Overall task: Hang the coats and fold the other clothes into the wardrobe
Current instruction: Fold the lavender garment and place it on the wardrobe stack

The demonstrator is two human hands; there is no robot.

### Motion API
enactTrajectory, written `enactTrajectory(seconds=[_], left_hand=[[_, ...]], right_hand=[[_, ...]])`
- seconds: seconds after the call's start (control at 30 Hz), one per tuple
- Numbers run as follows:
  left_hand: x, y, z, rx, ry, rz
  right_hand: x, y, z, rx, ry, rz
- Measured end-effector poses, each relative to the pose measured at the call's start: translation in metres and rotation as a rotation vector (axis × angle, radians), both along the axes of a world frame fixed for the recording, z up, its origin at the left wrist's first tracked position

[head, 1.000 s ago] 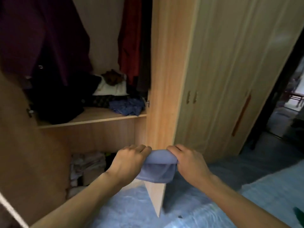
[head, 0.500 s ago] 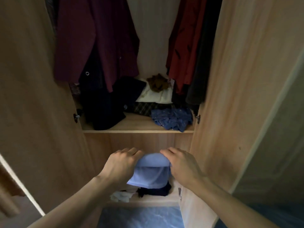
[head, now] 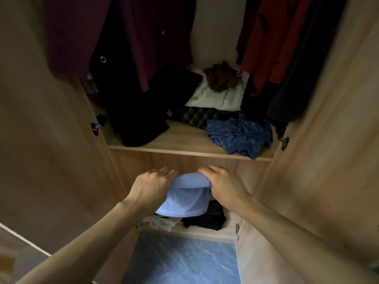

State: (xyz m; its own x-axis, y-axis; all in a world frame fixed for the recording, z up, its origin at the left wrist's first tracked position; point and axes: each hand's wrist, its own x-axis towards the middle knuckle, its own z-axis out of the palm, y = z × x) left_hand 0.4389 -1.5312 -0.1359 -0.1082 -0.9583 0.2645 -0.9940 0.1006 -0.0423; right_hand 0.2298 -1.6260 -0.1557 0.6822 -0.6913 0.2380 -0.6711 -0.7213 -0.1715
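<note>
Gripping soft folded lt-blue cloth (head: 184,199)

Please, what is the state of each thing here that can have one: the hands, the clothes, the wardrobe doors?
light blue garment, folded, held between both hands
left hand, grips the garment's left edge
right hand, grips its right edge
wardrobe doors, open
maroon coat, hanging
red coat, hanging
blue patterned cloth, crumpled on the shelf
brown cloth, crumpled on a white garment
</note>
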Motion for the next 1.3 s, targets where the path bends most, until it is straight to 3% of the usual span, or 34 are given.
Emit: enactTrajectory(seconds=[0.3, 0.57, 0.77, 0.9, 1.03, 1.3], left_hand=[[0.085, -0.098, -0.111, 0.171, 0.066, -0.046], [0.126, -0.160, -0.216, 0.228, 0.168, -0.037], [0.143, -0.213, -0.359, 0.050, 0.071, -0.075], [0.172, -0.263, -0.482, -0.091, 0.075, -0.092], [0.208, -0.301, -0.590, -0.104, 0.142, -0.104], [0.234, -0.311, -0.715, -0.226, 0.200, -0.153]], right_hand=[[0.078, -0.074, -0.091, 0.160, 0.191, -0.108], [0.128, -0.145, -0.194, 0.174, 0.292, -0.092], [0.144, -0.202, -0.344, 0.103, 0.203, -0.045], [0.169, -0.244, -0.469, 0.113, 0.132, -0.056], [0.197, -0.276, -0.571, 0.094, 0.064, -0.052], [0.218, -0.300, -0.685, 0.042, -0.013, 0.024]])
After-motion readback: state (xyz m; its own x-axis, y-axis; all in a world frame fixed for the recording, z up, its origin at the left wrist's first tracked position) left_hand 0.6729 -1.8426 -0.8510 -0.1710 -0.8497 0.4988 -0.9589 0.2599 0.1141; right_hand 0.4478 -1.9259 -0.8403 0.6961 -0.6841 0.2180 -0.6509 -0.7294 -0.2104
